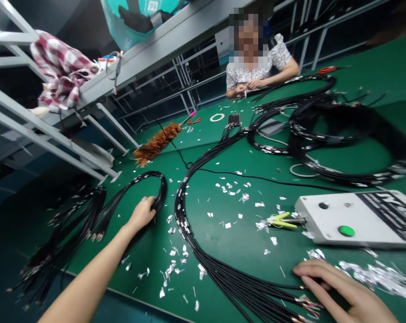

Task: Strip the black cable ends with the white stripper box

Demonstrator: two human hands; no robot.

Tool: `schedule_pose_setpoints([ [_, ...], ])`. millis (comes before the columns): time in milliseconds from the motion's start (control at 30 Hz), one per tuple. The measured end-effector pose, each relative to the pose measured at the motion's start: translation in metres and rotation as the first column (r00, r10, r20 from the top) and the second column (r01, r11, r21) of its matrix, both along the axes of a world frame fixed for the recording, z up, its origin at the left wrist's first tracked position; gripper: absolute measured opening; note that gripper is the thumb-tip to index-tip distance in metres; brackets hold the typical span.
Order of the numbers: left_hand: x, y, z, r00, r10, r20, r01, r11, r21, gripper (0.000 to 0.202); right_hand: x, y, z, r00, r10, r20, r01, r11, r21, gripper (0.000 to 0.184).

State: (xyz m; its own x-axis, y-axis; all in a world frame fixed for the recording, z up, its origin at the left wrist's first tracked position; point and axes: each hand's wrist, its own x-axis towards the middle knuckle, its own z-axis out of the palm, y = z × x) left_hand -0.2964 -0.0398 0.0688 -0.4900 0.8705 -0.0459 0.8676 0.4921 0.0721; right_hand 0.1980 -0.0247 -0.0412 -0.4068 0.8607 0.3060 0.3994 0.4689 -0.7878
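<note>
My left hand is closed around a looped bundle of black cables, whose stripped ends point toward the left edge of the table. In the middle a second bundle of black cables curves across the table, with white bands along it. Its ends fan out at the lower right, where coloured inner wires show. Right beside these ends is my right hand, its fingers stretched out and partly bent, with no cable visibly gripped. Further fingers of that hand are hidden beneath it.
A grey control box with a green button and yellow-green clip stands at right. Foil scraps litter the green table. Coiled cables lie behind. A feather duster lies far left; a co-worker sits opposite.
</note>
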Motion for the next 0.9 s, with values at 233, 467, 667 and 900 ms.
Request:
schedule_pose_setpoints([
  [233,0.088,0.042,-0.001,0.966,-0.236,-0.103,0.247,0.963,0.111,0.034,-0.009,-0.002,0.038,1.000,-0.005,-0.009,0.003,0.976,-0.219,0.028],
  [467,0.239,-0.019,-0.029,0.560,-0.714,0.421,0.789,0.615,-0.005,0.016,-0.001,0.003,0.043,0.996,-0.050,-0.072,0.025,0.950,-0.313,0.025],
  [667,0.243,-0.015,-0.024,0.529,-0.531,0.662,0.623,0.773,0.122,0.015,-0.002,-0.005,0.043,0.983,-0.109,-0.145,0.042,0.914,-0.404,0.028],
  [900,0.289,0.001,-0.008,0.330,-0.476,0.815,0.487,0.826,0.285,0.023,-0.007,-0.026,0.062,0.966,0.255,0.046,-0.230,0.925,-0.302,0.024],
])
